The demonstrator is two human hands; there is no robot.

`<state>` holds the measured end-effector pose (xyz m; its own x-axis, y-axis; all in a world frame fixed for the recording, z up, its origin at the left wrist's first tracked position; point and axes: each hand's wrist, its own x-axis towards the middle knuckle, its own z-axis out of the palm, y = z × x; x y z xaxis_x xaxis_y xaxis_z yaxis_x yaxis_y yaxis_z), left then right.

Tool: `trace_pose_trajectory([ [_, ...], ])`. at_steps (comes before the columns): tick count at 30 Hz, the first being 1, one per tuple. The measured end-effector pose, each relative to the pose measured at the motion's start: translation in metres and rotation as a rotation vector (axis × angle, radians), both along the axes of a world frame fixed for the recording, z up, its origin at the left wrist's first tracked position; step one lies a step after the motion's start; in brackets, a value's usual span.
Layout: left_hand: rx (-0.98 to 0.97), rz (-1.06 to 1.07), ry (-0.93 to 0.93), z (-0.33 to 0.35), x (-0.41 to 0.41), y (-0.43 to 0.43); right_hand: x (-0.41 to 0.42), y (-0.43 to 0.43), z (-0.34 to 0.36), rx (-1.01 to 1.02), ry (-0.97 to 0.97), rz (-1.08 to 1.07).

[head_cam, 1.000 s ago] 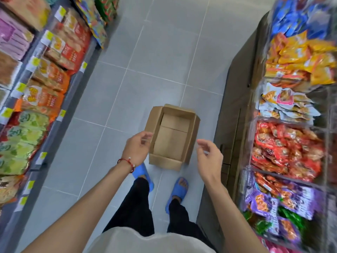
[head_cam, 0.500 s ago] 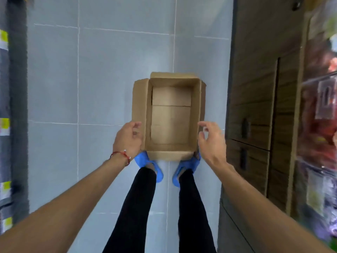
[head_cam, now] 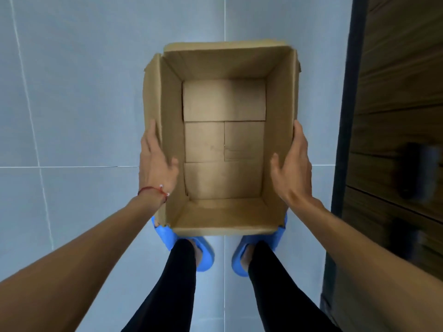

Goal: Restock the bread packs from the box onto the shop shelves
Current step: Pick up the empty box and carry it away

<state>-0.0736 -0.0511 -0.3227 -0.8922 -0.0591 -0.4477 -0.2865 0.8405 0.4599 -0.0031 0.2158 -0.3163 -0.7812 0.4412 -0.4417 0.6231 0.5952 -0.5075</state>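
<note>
An open brown cardboard box [head_cam: 225, 61] sits low in front of me over the grey tiles, and its inside shows only bare cardboard flaps. No bread packs are in view. My left hand [head_cam: 155, 161], with a red cord at the wrist, grips the box's left wall, thumb inside and fingers along the outside. My right hand [head_cam: 293, 164] grips the right wall the same way. The near edge of the box hides the toes of my blue slippers. Whether the box rests on the floor or is raised cannot be told.
A dark wooden cabinet [head_cam: 395, 92] with dark handles runs along the right side, close to the box. Grey floor tiles [head_cam: 84, 92] spread to the left and ahead. My feet in blue slippers [head_cam: 203, 257] stand just behind the box.
The view has dropped from the aisle shelves to straight down over the box. Both hands went from hovering beside the box to gripping its side walls, and the box looks much nearer.
</note>
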Motion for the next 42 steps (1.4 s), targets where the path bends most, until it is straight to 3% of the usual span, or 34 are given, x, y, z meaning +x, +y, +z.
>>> trace_pose_trajectory([
  [7, 0.027, -0.006, -0.004, -0.014, 0.001, 0.007, -0.002, -0.002, -0.019, -0.122, 0.019, -0.109],
  [13, -0.037, -0.012, 0.006, 0.042, -0.006, 0.003, -0.018, -0.010, 0.046, -0.145, -0.039, -0.069],
  [27, 0.069, 0.200, 0.011, 0.364, -0.024, -0.055, -0.067, -0.071, 0.368, -0.146, 0.079, 0.218],
  [35, 0.111, 0.136, 0.186, 0.528, -0.069, -0.097, -0.101, -0.112, 0.535, -0.152, 0.188, 0.213],
  [42, 0.112, 0.021, 0.280, 0.624, -0.128, -0.111, -0.143, -0.125, 0.616, -0.125, 0.280, 0.138],
])
